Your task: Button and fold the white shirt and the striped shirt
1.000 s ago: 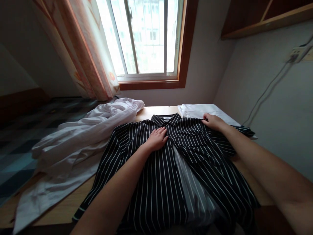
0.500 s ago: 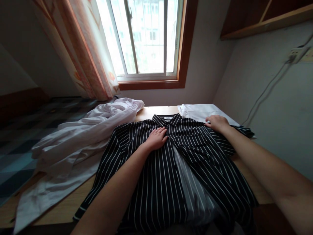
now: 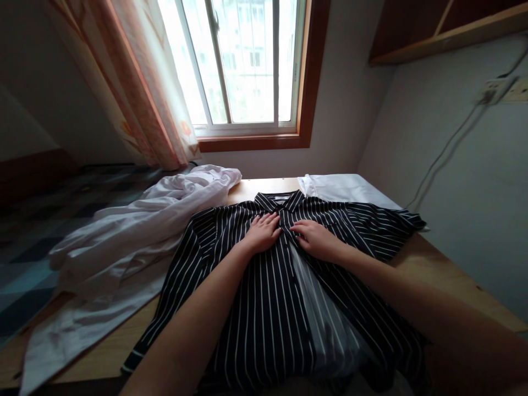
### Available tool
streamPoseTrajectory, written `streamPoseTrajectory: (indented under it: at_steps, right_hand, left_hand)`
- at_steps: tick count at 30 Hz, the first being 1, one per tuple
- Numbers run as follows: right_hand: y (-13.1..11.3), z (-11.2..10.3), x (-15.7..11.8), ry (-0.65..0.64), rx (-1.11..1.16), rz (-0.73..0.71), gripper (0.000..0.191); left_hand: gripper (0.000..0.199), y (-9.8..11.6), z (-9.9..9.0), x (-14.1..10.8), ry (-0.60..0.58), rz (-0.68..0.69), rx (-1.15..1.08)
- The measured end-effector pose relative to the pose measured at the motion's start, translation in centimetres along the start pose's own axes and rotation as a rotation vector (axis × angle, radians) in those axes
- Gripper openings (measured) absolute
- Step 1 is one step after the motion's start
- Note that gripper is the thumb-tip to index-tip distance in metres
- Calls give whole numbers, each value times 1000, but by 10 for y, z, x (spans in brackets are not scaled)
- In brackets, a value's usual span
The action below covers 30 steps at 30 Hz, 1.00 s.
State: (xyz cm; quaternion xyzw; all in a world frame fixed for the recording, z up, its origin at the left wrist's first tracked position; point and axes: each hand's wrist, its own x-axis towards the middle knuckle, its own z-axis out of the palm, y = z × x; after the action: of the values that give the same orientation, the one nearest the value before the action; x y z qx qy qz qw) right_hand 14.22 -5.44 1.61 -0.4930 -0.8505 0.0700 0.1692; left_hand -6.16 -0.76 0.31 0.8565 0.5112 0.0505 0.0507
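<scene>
A striped shirt [image 3: 264, 308] lies face up on the tabletop [image 3: 445, 275], in the middle. It is black with thin white lines. Its collar [image 3: 294, 202] is at the far end. Lower down, the two front sides spread apart, and the pale inside shows between them. The near end is dark and hard to see.

The left hand [image 3: 264, 234] lies flat on the shirt, just below the collar, to the left of the buttons. Its grip is wide and holds nothing. The right hand [image 3: 317, 240] is close by, on the right front of the shirt. Its fingers are bent and point left, at the edge of the front. I cannot tell if its grip pinches the cloth. The two hands are near each other but do not touch.

One sleeve [image 3: 179, 286] comes down the left side toward the near edge. The other sleeve [image 3: 383, 225] goes out to the right.

A big, crumpled white cloth [image 3: 136, 242] lies to the left of the shirt. A flatter white sheet [image 3: 350, 187] lies at the far right, partly under the shirt. A curtain [image 3: 152, 93] hangs at the far left, beside a bright window [image 3: 251, 71].
</scene>
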Motion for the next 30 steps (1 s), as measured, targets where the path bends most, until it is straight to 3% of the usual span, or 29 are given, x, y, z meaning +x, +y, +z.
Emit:
streamPoseTrajectory:
  at_steps: [6, 20, 30]
  right_hand:
    - [7, 27, -7, -29, -110, 142, 47]
    - [25, 26, 23, -57, -97, 77, 47]
    - [37, 27, 44, -73, -81, 70, 49]
  left_hand:
    - [53, -1, 2, 1, -7, -13, 9]
    - [52, -6, 3, 11, 35, -64, 30]
    - [55, -14, -4, 32, 0, -118, 57]
